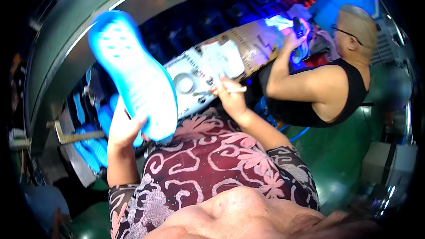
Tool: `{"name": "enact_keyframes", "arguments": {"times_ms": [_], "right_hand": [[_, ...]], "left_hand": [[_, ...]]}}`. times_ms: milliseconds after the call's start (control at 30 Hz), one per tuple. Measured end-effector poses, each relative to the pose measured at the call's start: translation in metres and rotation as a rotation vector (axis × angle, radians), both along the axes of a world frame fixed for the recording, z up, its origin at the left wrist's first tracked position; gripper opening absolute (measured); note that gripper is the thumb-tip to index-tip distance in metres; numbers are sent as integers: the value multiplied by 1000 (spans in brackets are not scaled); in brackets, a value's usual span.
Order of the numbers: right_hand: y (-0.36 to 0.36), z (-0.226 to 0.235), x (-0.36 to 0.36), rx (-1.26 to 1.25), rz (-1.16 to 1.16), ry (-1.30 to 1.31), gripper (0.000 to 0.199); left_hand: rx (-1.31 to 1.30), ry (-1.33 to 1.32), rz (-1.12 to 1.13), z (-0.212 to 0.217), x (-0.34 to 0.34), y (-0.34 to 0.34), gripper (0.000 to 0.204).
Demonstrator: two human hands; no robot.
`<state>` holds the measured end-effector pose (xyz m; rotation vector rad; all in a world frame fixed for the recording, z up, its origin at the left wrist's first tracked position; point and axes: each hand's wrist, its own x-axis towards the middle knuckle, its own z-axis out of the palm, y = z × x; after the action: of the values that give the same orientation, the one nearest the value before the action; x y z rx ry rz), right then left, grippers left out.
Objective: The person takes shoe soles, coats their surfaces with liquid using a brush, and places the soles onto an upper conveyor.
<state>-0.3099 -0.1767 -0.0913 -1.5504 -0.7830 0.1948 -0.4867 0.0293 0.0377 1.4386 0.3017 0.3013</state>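
Note:
My left hand (125, 129) grips a large blue and white shoe sole (133, 71) by its lower end and holds it up, its pale dotted face toward me. My right hand (230, 95) holds a thin brush (223, 90) by its pale handle, the tip reaching left over a small round tin (183, 82) on the workbench (248, 44). Both forearms come out of patterned maroon sleeves.
Another person in a black sleeveless top (327, 93) sits at the right, one hand on a dark object near the bench's far end. Several more blue soles (90, 144) are stacked at my lower left. Green floor lies to the right.

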Motion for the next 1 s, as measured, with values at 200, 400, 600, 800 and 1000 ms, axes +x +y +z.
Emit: {"name": "enact_keyframes", "arguments": {"times_ms": [200, 400, 600, 800, 1000], "right_hand": [[-13, 2, -11, 34, -74, 100, 29], [-4, -11, -14, 84, -123, 295, 31], [12, -26, -23, 153, -18, 363, 30], [17, -26, -27, 72, 2, 375, 27], [53, -18, -41, 46, 160, 420, 31]], "left_hand": [[57, -47, -618, 66, 130, -21, 65], [-612, -440, 101, 111, 360, 2, 28], [-111, -493, -186, 80, 204, -24, 53], [567, 123, 369, -70, -11, 74, 30], [1159, 778, 970, -123, -217, 80, 42]]}}
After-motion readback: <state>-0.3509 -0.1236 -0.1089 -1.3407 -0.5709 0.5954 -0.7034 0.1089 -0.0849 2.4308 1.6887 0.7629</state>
